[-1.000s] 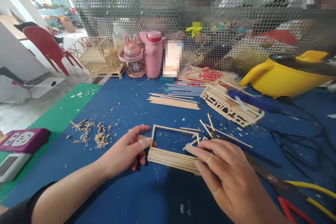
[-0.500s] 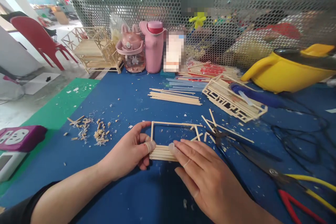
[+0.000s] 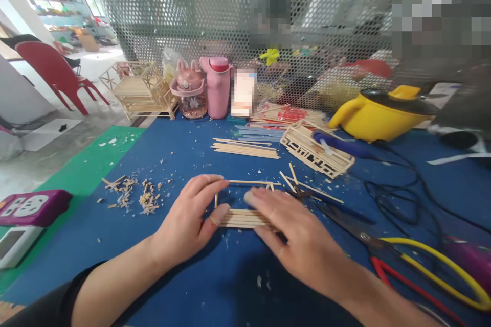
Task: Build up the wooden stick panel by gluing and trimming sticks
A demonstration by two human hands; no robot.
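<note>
A small wooden stick frame (image 3: 243,218) lies low over the blue table, its near side filled with several parallel sticks and its far part an open rectangle. My left hand (image 3: 192,212) grips its left end, thumb on the near sticks and fingers at the far corner. Over the right end lies my right hand (image 3: 295,222), slightly blurred, thumb at the near edge and fingers across the top. That hand hides the frame's right side. Just right of it are loose cut sticks and black-bladed pliers (image 3: 364,237) with red and yellow handles.
Behind the frame lies a row of wooden sticks (image 3: 245,149). Farther right are a slatted wooden piece (image 3: 318,153), a blue glue gun (image 3: 337,144) with its cable, and a yellow pot (image 3: 376,117). Stick scraps (image 3: 148,196) lie left. Pink bottles (image 3: 218,89) stand at the back.
The view has tilted up and shifted slightly. My left fingers have moved up over the frame's far left corner. My right hand has turned and now covers more of its right end.
</note>
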